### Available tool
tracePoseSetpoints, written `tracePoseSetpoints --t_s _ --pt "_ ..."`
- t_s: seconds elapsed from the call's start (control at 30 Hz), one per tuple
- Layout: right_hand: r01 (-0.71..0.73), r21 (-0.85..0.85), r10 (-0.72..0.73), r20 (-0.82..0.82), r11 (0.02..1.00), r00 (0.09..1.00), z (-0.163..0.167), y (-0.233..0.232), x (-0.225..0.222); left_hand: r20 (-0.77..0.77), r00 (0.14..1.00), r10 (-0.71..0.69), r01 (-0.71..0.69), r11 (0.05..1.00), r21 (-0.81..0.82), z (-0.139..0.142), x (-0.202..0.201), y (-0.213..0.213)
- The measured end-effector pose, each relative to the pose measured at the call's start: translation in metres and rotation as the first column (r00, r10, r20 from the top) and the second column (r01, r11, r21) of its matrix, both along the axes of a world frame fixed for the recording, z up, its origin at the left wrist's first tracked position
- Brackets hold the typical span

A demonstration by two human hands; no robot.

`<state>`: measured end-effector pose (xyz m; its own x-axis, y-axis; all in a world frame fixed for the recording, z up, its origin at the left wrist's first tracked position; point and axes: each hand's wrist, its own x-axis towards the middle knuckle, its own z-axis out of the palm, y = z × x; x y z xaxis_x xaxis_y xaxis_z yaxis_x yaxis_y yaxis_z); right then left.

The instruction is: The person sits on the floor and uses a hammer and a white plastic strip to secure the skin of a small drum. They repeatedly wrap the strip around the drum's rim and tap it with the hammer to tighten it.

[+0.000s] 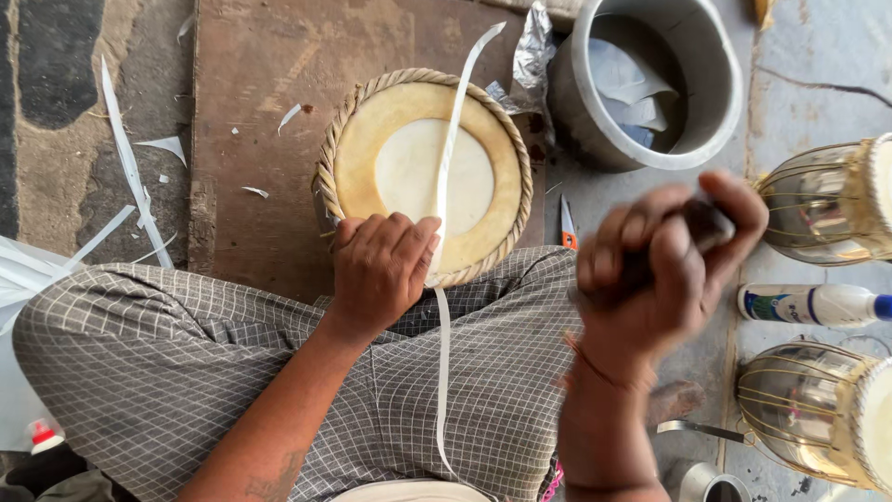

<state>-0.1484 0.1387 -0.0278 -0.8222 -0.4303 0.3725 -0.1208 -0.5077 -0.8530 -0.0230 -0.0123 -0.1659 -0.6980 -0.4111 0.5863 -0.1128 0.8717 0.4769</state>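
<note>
We see a round drum head (pixel 423 177) with a braided rim, pale centre patch and tan ring, lying flat on a brown wooden board (pixel 269 112) just ahead of the person's lap. A long white strip (pixel 452 149) runs across the drum head from the far side, over the near rim and down across the checked cloth (pixel 186 353) on the legs. The left hand (pixel 379 270) rests on the near rim of the drum head, fingers curled down, its grip pressing on the rim with the strip just beside the fingertips; we cannot tell whether it pinches the strip. The right hand (pixel 664 265) is raised to the right, blurred, its grip closed around a dark object (pixel 701 223) that we cannot identify.

Further out: a grey metal pot (pixel 650 84) with pale scraps inside sits beyond the board on the right, crumpled foil (pixel 534 51) touching its left side. A small orange-handled cutter (pixel 568 228) lies between drum head and pot, near the lap. Two metal-bodied drums (pixel 818 204) (pixel 808 409) with lacing lie at the right edge, a white bottle with blue cap (pixel 808 304) between them. White strip offcuts (pixel 125 158) are scattered on the floor to the left of the board. A small white bottle with a red cap (pixel 44 435) is at lower left.
</note>
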Motion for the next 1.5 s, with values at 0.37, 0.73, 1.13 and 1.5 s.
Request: tracePoseSetpoints --t_s 0.37,0.73,1.13,1.5 --pt "-0.010 0.122 0.019 -0.070 0.992 0.997 -0.059 -0.065 -0.010 -0.017 0.999 -0.044 0.043 0.998 -0.054 -0.012 0.007 -0.004" --pt "0.376 0.627 0.083 -0.577 0.682 0.812 -0.057 -0.076 0.000 0.005 0.999 -0.042 0.042 0.999 -0.003 -0.009 0.006 -0.006" --pt "0.081 0.250 -0.061 -0.086 0.965 0.994 -0.037 -0.095 -0.019 0.012 1.000 -0.027 0.027 0.999 0.025 -0.012 0.007 -0.001" --pt "-0.077 0.487 0.252 -0.304 0.870 0.919 -0.050 -0.104 -0.019 -0.111 0.993 -0.035 0.040 0.998 0.051 -0.013 0.004 -0.002"
